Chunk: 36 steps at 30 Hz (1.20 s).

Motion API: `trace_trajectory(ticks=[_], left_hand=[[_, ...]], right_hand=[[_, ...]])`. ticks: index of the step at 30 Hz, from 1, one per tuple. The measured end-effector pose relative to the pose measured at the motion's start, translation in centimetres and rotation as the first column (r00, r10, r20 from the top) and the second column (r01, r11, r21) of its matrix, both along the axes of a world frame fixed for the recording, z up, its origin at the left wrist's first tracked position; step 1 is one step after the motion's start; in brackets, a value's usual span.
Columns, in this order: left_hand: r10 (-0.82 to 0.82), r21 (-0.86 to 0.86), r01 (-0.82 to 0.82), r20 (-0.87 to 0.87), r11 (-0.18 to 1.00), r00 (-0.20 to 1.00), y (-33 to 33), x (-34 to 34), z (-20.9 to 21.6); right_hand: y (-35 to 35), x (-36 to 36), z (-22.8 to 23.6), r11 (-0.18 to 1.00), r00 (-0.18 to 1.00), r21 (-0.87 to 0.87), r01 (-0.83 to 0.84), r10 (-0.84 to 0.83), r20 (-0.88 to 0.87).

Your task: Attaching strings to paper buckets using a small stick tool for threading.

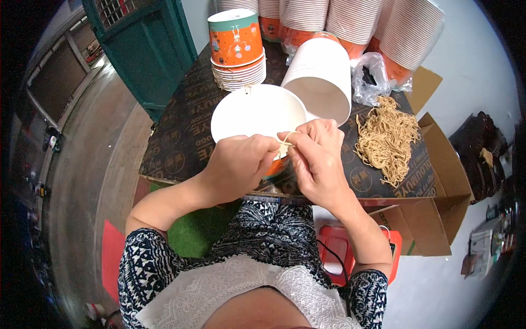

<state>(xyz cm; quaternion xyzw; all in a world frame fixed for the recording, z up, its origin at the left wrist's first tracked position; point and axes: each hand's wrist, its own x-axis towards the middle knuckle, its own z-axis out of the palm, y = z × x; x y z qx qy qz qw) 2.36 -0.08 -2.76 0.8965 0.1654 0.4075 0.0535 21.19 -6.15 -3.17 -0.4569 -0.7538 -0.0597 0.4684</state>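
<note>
Both of my hands meet at the near rim of a paper bucket point(257, 109), which is tilted so its white inside faces me; a bit of its orange outside shows below my fingers. My left hand point(238, 162) is closed, thumb and forefinger pinching a thin tan cord point(289, 140). The same cord is pinched in my right hand point(316, 156), where a small loop stands up between the fingertips. A heap of loose tan cords point(386, 142) lies to the right of my right hand. Behind the bucket, a larger white cylindrical tub point(323, 74) lies on its side, mouth toward me.
At the table's point(181, 140) far left stands a stack of orange-and-green paper buckets point(235, 44). More stacked buckets point(356, 24) in plastic line the wall, with a clear plastic bag point(370, 79) before them. An open cardboard box point(433, 214) adjoins the right edge. A green door point(145, 49) stands left.
</note>
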Motion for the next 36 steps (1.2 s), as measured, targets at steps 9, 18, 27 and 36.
trace_trajectory(ticks=[9,18,27,36], left_hand=[[-0.083,0.013,0.083,-0.004,0.996,0.997,0.0,-0.2,0.1],[-0.128,-0.195,0.136,0.053,0.971,0.990,0.0,-0.5,0.6],[0.018,-0.332,-0.001,0.048,0.943,0.999,-0.9,0.2,1.1],[0.080,-0.451,-0.075,-0.008,0.889,0.997,-0.6,0.7,1.7]], right_hand=[[-0.1,-0.2,-0.3,0.997,0.997,-0.043,-0.069,0.066,-0.048],[-1.7,-1.0,-0.2,0.997,0.996,0.047,0.054,-0.057,0.075],[-3.3,-1.2,-2.1,0.995,0.990,0.103,0.015,-0.030,0.138],[-1.5,0.0,-2.1,0.982,0.999,0.189,-0.002,-0.004,0.033]])
